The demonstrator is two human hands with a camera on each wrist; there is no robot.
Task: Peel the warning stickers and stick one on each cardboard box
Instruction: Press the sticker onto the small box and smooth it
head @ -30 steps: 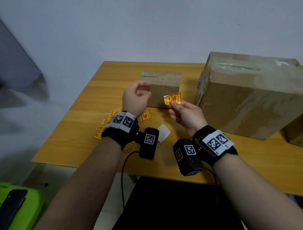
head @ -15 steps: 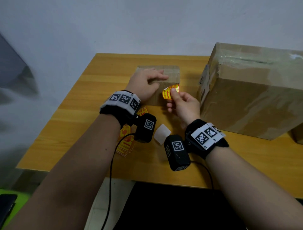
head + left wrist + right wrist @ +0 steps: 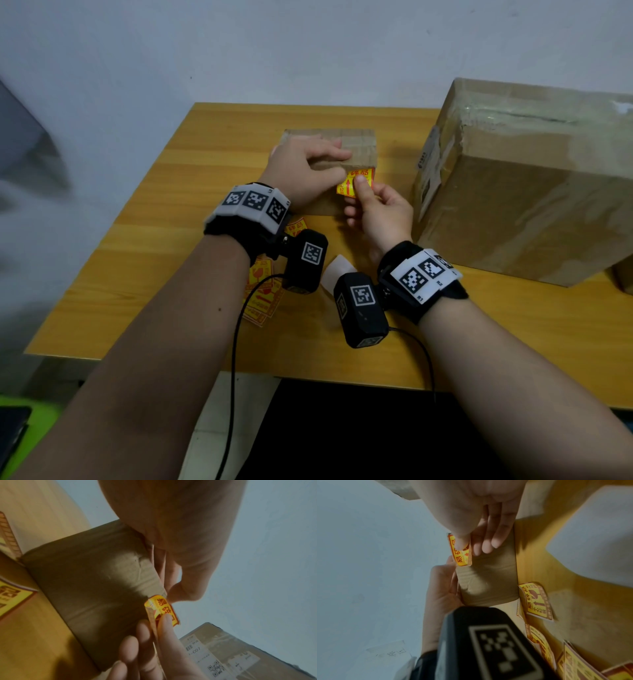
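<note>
Our right hand [image 3: 376, 212] pinches the yellow sticker [image 3: 354, 183] betw thumb and fingers, w/ its top edge against the small box [image 3: 359, 147] at the near top corner. Left hand [image 3: 305, 171] lies on top of the box, fingers nearly straight. Big box [image 3: 534, 192] just to the right; spare stickers [image 3: 262, 294] and white backing [image 3: 334, 274] sit near us, partly hidden under our wrists. Sticker print is too blurry to read.

left hand [image 3: 305, 171]: palm down on top of small box [image 3: 359, 147], fingers straight, thumb down its near face
right hand [image 3: 376, 209]: just right of that box's near face, thumb and forefinger pinch sticker [image 3: 352, 183] against it
forearms: both reach toward the box, wrists banded
</note>
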